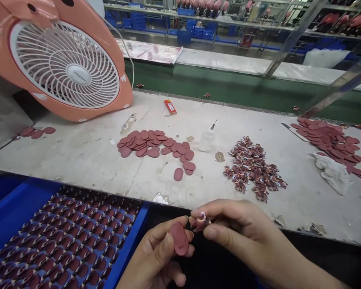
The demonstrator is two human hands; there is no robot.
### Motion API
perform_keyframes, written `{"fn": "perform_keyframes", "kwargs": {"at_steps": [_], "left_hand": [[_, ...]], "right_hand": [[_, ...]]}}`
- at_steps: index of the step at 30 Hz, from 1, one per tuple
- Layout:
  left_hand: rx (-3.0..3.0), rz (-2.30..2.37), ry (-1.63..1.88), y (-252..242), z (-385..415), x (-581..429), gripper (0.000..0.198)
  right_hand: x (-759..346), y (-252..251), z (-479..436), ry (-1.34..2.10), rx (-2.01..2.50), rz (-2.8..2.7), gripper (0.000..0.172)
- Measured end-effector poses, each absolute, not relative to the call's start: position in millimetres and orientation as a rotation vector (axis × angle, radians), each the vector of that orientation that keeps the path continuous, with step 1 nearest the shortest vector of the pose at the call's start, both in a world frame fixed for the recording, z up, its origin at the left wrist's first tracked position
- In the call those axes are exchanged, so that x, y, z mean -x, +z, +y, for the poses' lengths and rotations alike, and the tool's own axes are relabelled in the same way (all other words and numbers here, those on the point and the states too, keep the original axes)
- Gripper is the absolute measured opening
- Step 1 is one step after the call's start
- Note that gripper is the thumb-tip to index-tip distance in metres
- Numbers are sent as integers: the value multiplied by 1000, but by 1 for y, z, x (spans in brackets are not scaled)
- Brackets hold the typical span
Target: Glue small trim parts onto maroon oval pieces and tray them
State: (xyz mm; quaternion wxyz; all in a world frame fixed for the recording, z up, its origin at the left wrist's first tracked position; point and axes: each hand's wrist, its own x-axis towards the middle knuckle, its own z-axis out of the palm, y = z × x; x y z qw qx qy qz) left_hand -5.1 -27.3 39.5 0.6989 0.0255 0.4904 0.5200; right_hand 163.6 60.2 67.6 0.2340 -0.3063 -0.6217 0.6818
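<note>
Between thumb and fingers, my left hand [158, 251] grips a flat, dark red oval disc [179, 238] with small holes near its lower end. Close beside it, my right hand [243, 228] pinches a small dark red figurine [200, 222] with light trim. The figurine is just right of the disc's upper end; whether they touch I cannot tell. On the bench past my hands lies a loose spread of similar oval discs [144, 141]. Right of that is a heap of small figurines [252, 166].
A pink box fan [78, 75] stands at the back left. Lower left, a blue tray [135, 237] holds rows of assembled pieces. At right lie more discs [331, 138] and a white cloth [332, 173]. A small clear jar [207, 140] and a red packet [170, 107] sit mid-bench.
</note>
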Motion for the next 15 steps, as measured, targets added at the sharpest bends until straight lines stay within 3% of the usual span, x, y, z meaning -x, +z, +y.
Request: {"fn": "perform_keyframes", "kwargs": {"at_steps": [4,15], "left_hand": [[-115,1005,1146,35,-26,5,31],[-84,967,1127,29,-25,5,25]], "right_hand": [[-160,64,61,1604,789,-1956,22],[-158,68,60,1489,751,-2120,25]]}}
